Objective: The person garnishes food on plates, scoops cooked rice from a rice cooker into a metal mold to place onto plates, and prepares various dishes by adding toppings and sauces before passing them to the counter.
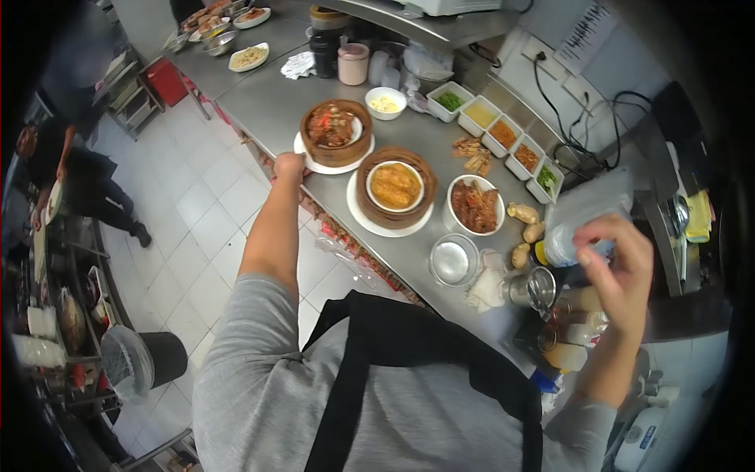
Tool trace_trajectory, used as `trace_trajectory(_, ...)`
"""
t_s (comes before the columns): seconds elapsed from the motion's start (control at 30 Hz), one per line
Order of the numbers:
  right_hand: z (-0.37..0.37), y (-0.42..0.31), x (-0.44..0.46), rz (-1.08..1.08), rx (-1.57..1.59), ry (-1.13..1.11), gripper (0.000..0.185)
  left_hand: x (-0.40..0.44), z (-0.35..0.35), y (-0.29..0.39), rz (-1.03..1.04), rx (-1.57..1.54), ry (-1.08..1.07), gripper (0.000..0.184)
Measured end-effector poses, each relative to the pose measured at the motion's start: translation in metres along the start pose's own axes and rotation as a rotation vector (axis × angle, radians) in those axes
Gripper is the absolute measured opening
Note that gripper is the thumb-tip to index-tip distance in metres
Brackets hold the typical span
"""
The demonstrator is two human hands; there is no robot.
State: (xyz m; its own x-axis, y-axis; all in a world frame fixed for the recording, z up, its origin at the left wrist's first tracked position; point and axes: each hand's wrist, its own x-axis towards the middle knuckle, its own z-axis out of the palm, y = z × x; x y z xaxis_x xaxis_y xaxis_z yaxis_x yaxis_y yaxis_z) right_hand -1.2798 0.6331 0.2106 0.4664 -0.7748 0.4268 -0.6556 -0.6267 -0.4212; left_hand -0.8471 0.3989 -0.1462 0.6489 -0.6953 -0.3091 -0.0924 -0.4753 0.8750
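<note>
My left hand (290, 166) is closed on the near left rim of a white plate (313, 164), with its fingers partly hidden. On that plate stands a bamboo steamer (336, 154) of dark braised meat with red pieces. Beside it, a second bamboo steamer (370, 189) rests on another white plate (358, 216) and holds a white bowl of orange-brown food (395, 186). My right hand (621, 267) is raised at the right, fingers loosely curled and thumb apart, holding nothing. It is nearest to a clear plastic bag (566, 220) on the counter.
Small tubs of toppings (503, 137) line the counter's back. Nearby are a bowl of braised meat (475, 206), ginger (528, 228), a glass bowl (454, 261) and a white cloth (487, 287). A co-worker (86, 177) stands at the left, near a bin (161, 358).
</note>
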Motion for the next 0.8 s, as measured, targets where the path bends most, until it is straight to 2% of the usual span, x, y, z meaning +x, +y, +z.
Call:
trace_trajectory(0.07,0.036,0.009,0.004,0.121,0.235,-0.051,0.019,0.045,-0.003,-0.018,0.062,0.342,-0.074,0.023)
trace_trajectory(0.13,0.089,0.017,0.025,0.350,0.772,-0.135,0.029,0.043,-0.011,-0.018,-0.037,0.219,-0.075,0.027)
trace_trajectory(0.2,0.156,0.040,0.063,0.481,1.118,-0.230,0.035,0.080,-0.012,-0.050,0.576,1.019,-0.028,0.024)
trace_trajectory(0.27,0.223,0.067,0.104,0.589,1.292,-0.251,0.036,0.043,-0.029,-0.043,0.200,0.278,-0.033,0.015)
trace_trajectory(0.33,0.289,0.101,0.151,0.687,1.213,-0.257,0.042,0.030,-0.031,-0.064,0.326,0.220,0.186,0.014)
trace_trajectory(0.4,0.341,0.119,0.197,0.772,0.971,-0.286,0.052,0.049,-0.020,-0.096,0.187,-0.292,0.049,0.012)
trace_trajectory(0.47,0.377,0.124,0.230,0.867,0.775,-0.349,0.061,0.002,-0.042,-0.053,-0.098,-0.928,-0.164,0.016)
trace_trajectory(0.57,0.396,0.116,0.253,1.013,0.619,-0.579,0.068,-0.007,-0.055,-0.036,-0.183,-0.746,-0.233,0.026)
trace_trajectory(0.63,0.424,0.130,0.255,0.975,0.671,-0.604,0.065,0.030,-0.032,-0.074,0.078,-0.685,-0.185,0.033)
trace_trajectory(0.67,0.414,0.108,0.255,0.935,0.628,-0.570,0.063,0.043,-0.020,-0.087,0.212,-0.652,-0.182,0.037)
trace_trajectory(0.7,0.410,0.105,0.256,0.914,0.683,-0.634,0.063,0.021,-0.033,-0.064,0.054,-0.836,-0.165,0.039)
trace_trajectory(0.73,0.419,0.107,0.254,0.917,0.877,-0.658,0.067,-0.004,-0.051,-0.041,-0.125,-0.993,-0.167,0.041)
trace_trajectory(0.77,0.424,0.102,0.250,0.875,0.927,-0.571,0.062,-0.003,-0.052,-0.050,0.053,-1.035,-0.377,0.043)
trace_trajectory(0.8,0.448,0.121,0.247,0.862,1.197,-0.620,0.055,0.026,-0.036,-0.078,0.225,-0.798,-0.219,0.046)
